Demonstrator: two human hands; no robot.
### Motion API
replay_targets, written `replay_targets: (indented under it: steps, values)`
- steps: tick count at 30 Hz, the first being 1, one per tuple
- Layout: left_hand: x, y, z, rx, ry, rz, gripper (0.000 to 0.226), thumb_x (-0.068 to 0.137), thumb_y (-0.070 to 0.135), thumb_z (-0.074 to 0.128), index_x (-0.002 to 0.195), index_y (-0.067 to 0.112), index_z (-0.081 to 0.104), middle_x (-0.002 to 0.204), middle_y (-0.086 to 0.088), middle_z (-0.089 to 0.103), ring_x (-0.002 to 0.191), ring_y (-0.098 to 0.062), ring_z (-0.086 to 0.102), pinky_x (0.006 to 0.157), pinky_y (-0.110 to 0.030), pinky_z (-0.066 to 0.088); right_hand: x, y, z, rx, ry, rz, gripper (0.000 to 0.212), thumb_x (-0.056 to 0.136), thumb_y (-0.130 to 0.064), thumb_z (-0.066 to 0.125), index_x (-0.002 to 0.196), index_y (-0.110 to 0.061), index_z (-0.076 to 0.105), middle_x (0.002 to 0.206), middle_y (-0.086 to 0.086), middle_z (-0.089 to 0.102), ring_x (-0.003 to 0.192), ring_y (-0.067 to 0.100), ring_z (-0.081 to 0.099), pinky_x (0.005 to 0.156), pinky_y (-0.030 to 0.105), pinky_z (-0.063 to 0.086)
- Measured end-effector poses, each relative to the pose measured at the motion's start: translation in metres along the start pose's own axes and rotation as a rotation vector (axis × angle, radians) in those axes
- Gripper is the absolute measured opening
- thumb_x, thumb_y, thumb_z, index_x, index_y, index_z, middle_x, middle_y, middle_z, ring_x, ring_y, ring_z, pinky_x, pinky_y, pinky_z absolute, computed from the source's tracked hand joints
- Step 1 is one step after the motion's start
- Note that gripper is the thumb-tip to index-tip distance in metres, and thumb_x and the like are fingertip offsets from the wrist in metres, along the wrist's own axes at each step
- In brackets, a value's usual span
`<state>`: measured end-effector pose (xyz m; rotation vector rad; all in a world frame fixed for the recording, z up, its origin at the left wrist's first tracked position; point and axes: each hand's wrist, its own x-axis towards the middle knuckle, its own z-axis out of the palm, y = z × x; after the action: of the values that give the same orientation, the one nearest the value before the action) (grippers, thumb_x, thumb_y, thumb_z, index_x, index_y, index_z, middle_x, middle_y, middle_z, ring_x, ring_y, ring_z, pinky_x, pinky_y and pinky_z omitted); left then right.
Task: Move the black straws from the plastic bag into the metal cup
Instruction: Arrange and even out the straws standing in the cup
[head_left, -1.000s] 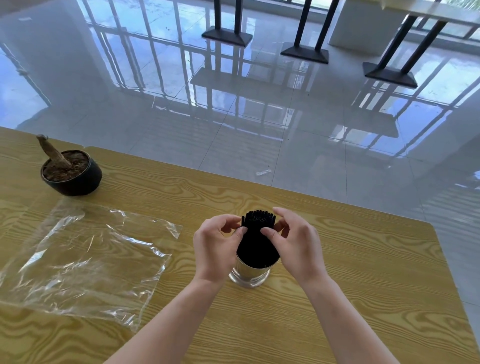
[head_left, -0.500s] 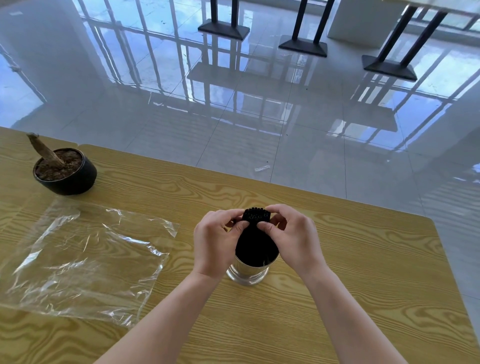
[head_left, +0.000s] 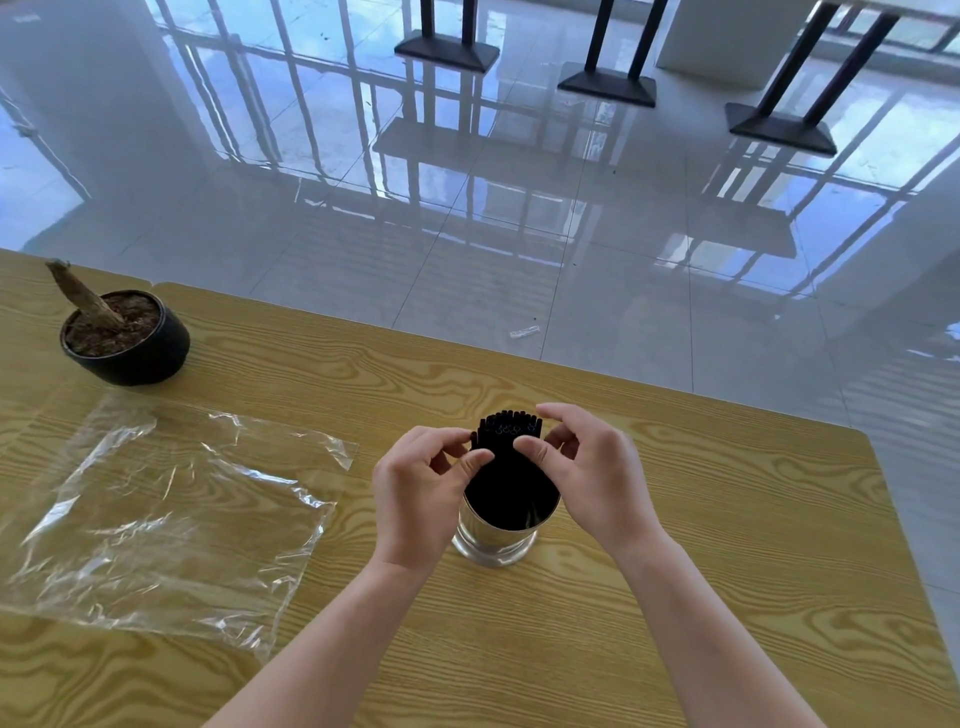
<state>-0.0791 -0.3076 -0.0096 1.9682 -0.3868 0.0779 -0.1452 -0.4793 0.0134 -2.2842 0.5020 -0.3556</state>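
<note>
While both hands bracket the top of the straws (head_left: 509, 441), the step looks like a last tidying of a bundle that already stands in the cup (head_left: 496, 538). The left hand (head_left: 421, 493) is curled, thumb and forefinger pinching the near-left edge of the bundle just above the cup's rim; the right hand (head_left: 592, 478) is half curled on the other side, thumb pressed to the front of the straws and fingers arched loosely over their open ends, so it steadies more than it grips. To do this well, I judge the touch should stay light and even from both sides: squeeze the straws together, tap the tall ones down until the tips sit level, and let go slowly so the bundle spreads against the rim rather than springing out. Neither hand holds the cup itself, and a tall load in a narrow cup may tip, so any push should go straight down, not sideways. Left of the cup, well apart from it, the bag (head_left: 161, 509) lies flat and crumpled on the table (head_left: 727, 519) and looks empty, which suggests nothing is left to fetch. Farther left and back from the cup sits a dark pot (head_left: 135, 348) of soil, clear of the work.
</note>
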Motion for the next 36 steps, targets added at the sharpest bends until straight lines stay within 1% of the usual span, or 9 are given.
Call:
replay_targets:
  steps: [5, 8, 10, 15, 17, 19, 23, 28, 36]
  values:
    - [0.007, 0.009, 0.009, -0.006, -0.001, -0.007, 0.011, 0.074, 0.014, 0.087, 0.082, 0.016, 0.080, 0.077, 0.009, 0.072, 0.068, -0.007, 0.064, 0.062, -0.029, 0.054, 0.003, -0.001, 0.006, 0.032, 0.036, 0.034, 0.025, 0.090, -0.037, 0.073, 0.112, -0.024, 0.074, 0.080, -0.017, 0.068, 0.078, -0.002, 0.063, 0.068, 0.016, 0.047]
    - [0.009, 0.008, 0.012, -0.026, -0.003, -0.021, 0.014, 0.072, 0.015, 0.088, 0.082, 0.016, 0.077, 0.075, 0.010, 0.071, 0.067, -0.007, 0.063, 0.062, -0.023, 0.052, 0.006, 0.000, 0.006, 0.052, 0.028, 0.057, 0.018, 0.089, -0.036, 0.074, 0.106, -0.029, 0.073, 0.077, -0.014, 0.068, 0.075, 0.002, 0.065, 0.067, 0.021, 0.050]
    - [0.008, 0.006, 0.012, -0.049, 0.003, -0.044, 0.020, 0.072, 0.018, 0.089, 0.087, 0.017, 0.074, 0.074, 0.010, 0.069, 0.068, -0.007, 0.063, 0.061, -0.017, 0.050, 0.007, 0.002, 0.005, 0.060, 0.012, 0.051, 0.022, 0.089, -0.038, 0.074, 0.110, -0.030, 0.071, 0.076, -0.011, 0.067, 0.075, 0.004, 0.065, 0.067, 0.023, 0.051]
    - [0.008, 0.005, 0.010, -0.059, 0.003, -0.029, 0.022, 0.073, 0.019, 0.088, 0.089, 0.019, 0.072, 0.078, 0.012, 0.070, 0.068, -0.008, 0.063, 0.063, -0.018, 0.052, 0.005, 0.005, 0.004, 0.075, -0.010, 0.005, 0.033, 0.092, -0.042, 0.070, 0.122, -0.029, 0.067, 0.078, -0.010, 0.066, 0.075, 0.005, 0.064, 0.069, 0.028, 0.054]
    - [0.008, 0.006, 0.010, -0.064, 0.006, -0.024, 0.023, 0.075, 0.019, 0.087, 0.093, 0.021, 0.073, 0.079, 0.013, 0.070, 0.071, -0.007, 0.064, 0.065, -0.018, 0.053, 0.003, 0.003, 0.004, 0.065, -0.006, -0.045, 0.035, 0.092, -0.042, 0.068, 0.126, -0.032, 0.066, 0.080, -0.012, 0.066, 0.075, 0.005, 0.063, 0.069, 0.025, 0.053]
    - [0.007, 0.006, 0.010, -0.067, 0.010, -0.035, 0.026, 0.076, 0.019, 0.086, 0.099, 0.023, 0.074, 0.081, 0.014, 0.070, 0.072, -0.007, 0.064, 0.067, -0.020, 0.054, 0.001, 0.000, 0.002, -0.003, -0.002, -0.134, 0.037, 0.093, -0.042, 0.067, 0.130, -0.037, 0.064, 0.080, -0.014, 0.062, 0.073, 0.005, 0.059, 0.066, 0.017, 0.047]
    - [0.009, 0.007, 0.011, -0.049, 0.001, -0.022, 0.031, 0.077, 0.015, 0.084, 0.106, 0.022, 0.076, 0.084, 0.014, 0.069, 0.072, -0.008, 0.063, 0.070, -0.029, 0.056, 0.003, -0.003, 0.000, -0.166, -0.042, -0.225, 0.037, 0.094, -0.044, 0.063, 0.131, -0.038, 0.066, 0.078, -0.012, 0.056, 0.068, 0.006, 0.052, 0.060, 0.019, 0.042]
    - [0.009, 0.007, 0.009, 0.014, -0.021, 0.057, 0.024, 0.080, 0.012, 0.082, 0.103, 0.018, 0.079, 0.087, 0.008, 0.073, 0.074, -0.013, 0.065, 0.068, -0.039, 0.056, 0.002, -0.005, 0.002, -0.164, -0.021, -0.242, 0.030, 0.092, -0.026, 0.072, 0.122, -0.032, 0.073, 0.075, -0.008, 0.057, 0.065, 0.010, 0.053, 0.058, 0.020, 0.040]
    - [0.009, 0.007, 0.009, 0.074, -0.029, 0.110, 0.034, 0.084, 0.011, 0.079, 0.118, 0.014, 0.073, 0.086, 0.004, 0.069, 0.072, -0.016, 0.061, 0.066, -0.038, 0.056, 0.001, -0.010, -0.002, -0.194, -0.036, -0.210, 0.045, 0.091, -0.028, 0.073, 0.134, -0.020, 0.065, 0.082, -0.011, 0.058, 0.070, 0.007, 0.050, 0.065, 0.010, 0.034]
